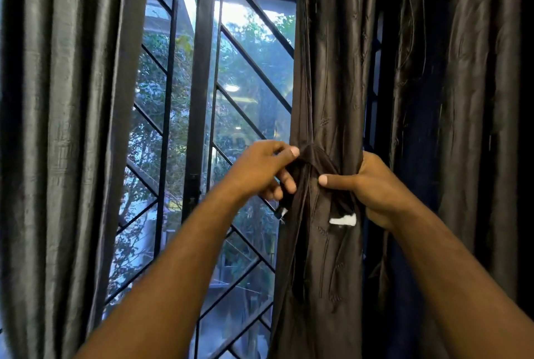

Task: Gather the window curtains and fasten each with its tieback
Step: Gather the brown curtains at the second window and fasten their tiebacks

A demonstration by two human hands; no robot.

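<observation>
Head view: the tieback (313, 160) is being pinched by the left hand (260, 169), the gathered curtain (326, 84) gripped by the right hand (375, 189). Its ends are likely needing joining.

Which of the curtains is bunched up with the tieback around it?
The brown middle curtain: the left hand pinches the tieback wrapped around it, and the right hand grips the bunch. The grey left curtain and far-right curtain hang loose.

The left forearm (179, 266) and right forearm (450, 272) are bare. So are the left hand (260, 169) and right hand (374, 189), with short, trimmed fingernails (294, 151).
</observation>
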